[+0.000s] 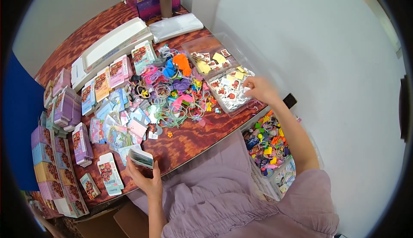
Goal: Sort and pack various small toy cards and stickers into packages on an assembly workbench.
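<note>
- Far left of the frame: stacked small cartons [47,160] line the bench [193,137] edge, sorted by colour; the lowest are cut off.
- Lower centre: left hand [146,178], fingers closed on a small open box [141,157], mouth upward, seemingly for filling.
- Centre: tangled hair ties [176,89].
- Right: right hand [260,89] reaches into the clear tray [215,44] of sticker packets [226,92]; its fingertips are too blurred to tell whether they pinch one.

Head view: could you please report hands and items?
Left hand gripping small open cardboard box. Right hand at clear plastic tray of small packets. Nothing blocking either.
</note>
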Available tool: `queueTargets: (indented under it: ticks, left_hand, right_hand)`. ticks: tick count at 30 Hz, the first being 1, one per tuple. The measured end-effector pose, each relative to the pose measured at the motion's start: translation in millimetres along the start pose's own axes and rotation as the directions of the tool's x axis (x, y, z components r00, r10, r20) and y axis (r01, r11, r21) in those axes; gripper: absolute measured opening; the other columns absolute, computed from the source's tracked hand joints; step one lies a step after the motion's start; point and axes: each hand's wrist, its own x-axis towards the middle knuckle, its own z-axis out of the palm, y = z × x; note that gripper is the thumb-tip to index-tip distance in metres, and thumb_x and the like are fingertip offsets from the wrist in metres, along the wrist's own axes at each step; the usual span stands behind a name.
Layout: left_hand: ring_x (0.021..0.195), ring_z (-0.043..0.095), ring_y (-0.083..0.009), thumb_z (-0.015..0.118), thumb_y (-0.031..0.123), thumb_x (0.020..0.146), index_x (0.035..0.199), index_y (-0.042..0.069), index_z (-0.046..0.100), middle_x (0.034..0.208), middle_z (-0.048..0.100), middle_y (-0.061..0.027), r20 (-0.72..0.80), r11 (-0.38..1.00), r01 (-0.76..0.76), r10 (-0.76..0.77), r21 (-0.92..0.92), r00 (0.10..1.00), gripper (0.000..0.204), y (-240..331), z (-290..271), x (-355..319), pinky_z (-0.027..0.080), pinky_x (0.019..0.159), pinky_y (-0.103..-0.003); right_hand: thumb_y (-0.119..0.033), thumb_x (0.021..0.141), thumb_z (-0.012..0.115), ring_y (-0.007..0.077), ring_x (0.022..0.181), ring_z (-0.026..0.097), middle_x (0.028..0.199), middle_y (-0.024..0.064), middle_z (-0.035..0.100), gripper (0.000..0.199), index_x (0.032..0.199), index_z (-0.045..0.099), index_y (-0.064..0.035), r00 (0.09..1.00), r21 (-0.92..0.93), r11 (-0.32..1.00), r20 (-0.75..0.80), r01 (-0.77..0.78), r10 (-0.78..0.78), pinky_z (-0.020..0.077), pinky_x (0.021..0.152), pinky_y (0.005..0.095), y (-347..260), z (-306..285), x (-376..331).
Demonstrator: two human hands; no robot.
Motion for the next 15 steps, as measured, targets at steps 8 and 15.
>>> queueTargets:
  ticks: [8,15]
  left_hand:
    - [0.129,0.046,-0.0359,0.080,0.006,0.076,0.147,-0.003,0.036,0.140,0.042,-0.0209,-0.002,1.000,0.001,-0.001,-0.014,1.000,0.084,-1.2,-0.3,0.5,0.041,0.105,-0.044]
    - [0.130,0.045,-0.0356,0.080,0.005,0.077,0.147,-0.003,0.035,0.141,0.040,-0.0209,0.009,1.000,-0.005,0.005,-0.004,1.000,0.084,-1.6,-1.9,0.1,0.041,0.105,-0.043]
  right_hand:
    - [-0.008,0.072,0.075,0.0119,0.065,0.055,0.071,0.0003,0.056,0.017,0.081,0.061,-0.0051,0.994,-0.067,0.996,-0.093,0.060,-0.066,0.0427,0.059,0.0314,22.6,3.7,14.4]
    - [-0.003,0.076,0.075,0.0079,0.059,0.054,0.065,-0.0019,0.052,0.035,0.110,0.066,-0.0031,0.999,0.410,0.911,0.051,-0.040,0.021,0.0432,0.050,0.0298,-9.9,-1.1,14.4]
